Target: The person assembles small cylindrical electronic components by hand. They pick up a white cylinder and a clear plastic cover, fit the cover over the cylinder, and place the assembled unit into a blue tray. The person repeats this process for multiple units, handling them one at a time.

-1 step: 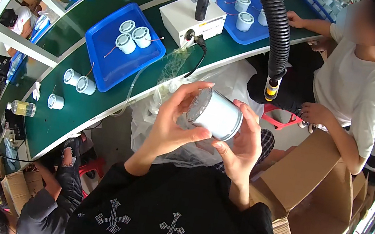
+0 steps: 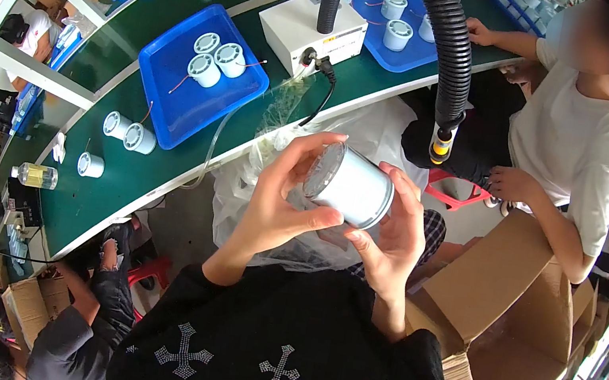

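A white cylindrical canister with a clear rim at one end is held tilted in front of my chest. My left hand is closed round its clear-rimmed end, thumb along the lower side. At the other end, which has a dark edge, the fingers and thumb of my right hand grip it. On the green bench beyond, a blue tray carries three white cylindrical units, with thin reddish wires showing. More white units stand on the bench left of the tray.
A white box with a black hose stands on the bench; the hose's nozzle hangs right of my hands. Behind it lies another blue tray with units. An open cardboard box is at my right. A co-worker in white sits beyond.
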Demonstrator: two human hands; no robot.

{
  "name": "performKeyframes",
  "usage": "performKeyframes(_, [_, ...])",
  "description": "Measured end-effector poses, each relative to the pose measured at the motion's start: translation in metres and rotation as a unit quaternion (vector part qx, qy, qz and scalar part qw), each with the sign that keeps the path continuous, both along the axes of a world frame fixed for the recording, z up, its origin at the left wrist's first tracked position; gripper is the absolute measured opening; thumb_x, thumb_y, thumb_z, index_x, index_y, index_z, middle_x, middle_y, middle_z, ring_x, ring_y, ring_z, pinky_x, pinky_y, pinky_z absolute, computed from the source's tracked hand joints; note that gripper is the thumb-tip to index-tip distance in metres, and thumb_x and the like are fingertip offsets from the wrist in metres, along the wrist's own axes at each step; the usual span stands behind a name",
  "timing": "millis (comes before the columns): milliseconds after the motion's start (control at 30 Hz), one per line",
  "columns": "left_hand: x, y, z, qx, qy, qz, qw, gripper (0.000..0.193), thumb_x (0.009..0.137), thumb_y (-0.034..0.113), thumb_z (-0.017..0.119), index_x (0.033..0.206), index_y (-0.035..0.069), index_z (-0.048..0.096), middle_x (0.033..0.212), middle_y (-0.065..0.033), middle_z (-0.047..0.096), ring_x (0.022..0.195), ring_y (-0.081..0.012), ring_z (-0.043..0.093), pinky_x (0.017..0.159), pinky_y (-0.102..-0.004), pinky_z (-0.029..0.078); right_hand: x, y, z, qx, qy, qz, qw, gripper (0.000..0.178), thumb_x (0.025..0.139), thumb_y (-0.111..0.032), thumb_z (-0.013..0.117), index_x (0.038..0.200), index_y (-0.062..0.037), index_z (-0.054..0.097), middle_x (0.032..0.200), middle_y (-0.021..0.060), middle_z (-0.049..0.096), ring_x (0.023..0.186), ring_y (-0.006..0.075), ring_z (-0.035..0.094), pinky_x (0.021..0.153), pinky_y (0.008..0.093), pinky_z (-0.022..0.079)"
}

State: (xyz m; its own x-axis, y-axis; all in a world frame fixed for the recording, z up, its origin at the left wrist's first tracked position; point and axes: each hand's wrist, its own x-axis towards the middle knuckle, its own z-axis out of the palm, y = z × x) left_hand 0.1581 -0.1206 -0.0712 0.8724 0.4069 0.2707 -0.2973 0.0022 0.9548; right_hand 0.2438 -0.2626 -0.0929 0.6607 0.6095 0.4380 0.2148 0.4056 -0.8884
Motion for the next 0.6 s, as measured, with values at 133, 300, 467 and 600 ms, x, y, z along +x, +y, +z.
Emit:
performKeyframes(133, [-0.0002, -0.0003, 0.0012, -0.012, -0.002, -0.002, 1.0, 0.074, 0.064, 0.018, 0.08, 0.125, 0.003, 0.042, 0.115, -0.0073, 0.05, 0.106, -0.0161, 0.05, 0.092, -0.0305, 0.038, 0.0008, 0.0, -0.0012, 0.004, 0.003, 0.005, 1.0, 0.073, 0.066, -0.011, 0.076, 0.128, -0.0027, 0.038, 0.129, 0.0177, 0.035, 0.12, 0.0275, 0.039, 0.085, 0.0342, 0.051])
performKeyframes(300, [-0.001, 0.0033, -0.0046, -0.013, -0.002, -0.006, 1.0, 0.077, 0.062, 0.02, 0.081, 0.125, 0.003, 0.042, 0.115, -0.0076, 0.049, 0.106, -0.0163, 0.05, 0.092, -0.0305, 0.039, 0.0019, -0.0009, -0.0009, 0.006, 0.002, 0.008, 1.0, 0.073, 0.066, -0.01, 0.076, 0.128, -0.0028, 0.037, 0.129, 0.0181, 0.035, 0.121, 0.0274, 0.039, 0.086, 0.0353, 0.05])
performKeyframes(467, [-0.0008, 0.0046, -0.0055, -0.013, -0.01, 0.007, 1.0, 0.077, 0.062, 0.022, 0.081, 0.125, 0.003, 0.041, 0.111, -0.0073, 0.051, 0.102, -0.0158, 0.052, 0.089, -0.03, 0.04, 0.0044, -0.0024, -0.0027, 0.005, 0.014, 0.017, 1.0, 0.072, 0.067, -0.008, 0.075, 0.127, -0.0025, 0.036, 0.129, 0.0198, 0.037, 0.12, 0.028, 0.04, 0.088, 0.0369, 0.048])
performKeyframes(600, [-0.001, 0.0068, -0.0058, -0.026, -0.008, 0.017, 0.999, 0.077, 0.062, 0.024, 0.081, 0.125, 0.002, 0.041, 0.106, -0.0077, 0.053, 0.097, -0.0153, 0.053, 0.084, -0.0286, 0.042, 0.0086, -0.0068, -0.0039, 0.006, 0.02, 0.024, 0.999, 0.07, 0.068, -0.006, 0.073, 0.127, -0.0017, 0.036, 0.128, 0.0209, 0.039, 0.119, 0.0288, 0.041, 0.091, 0.0389, 0.045])
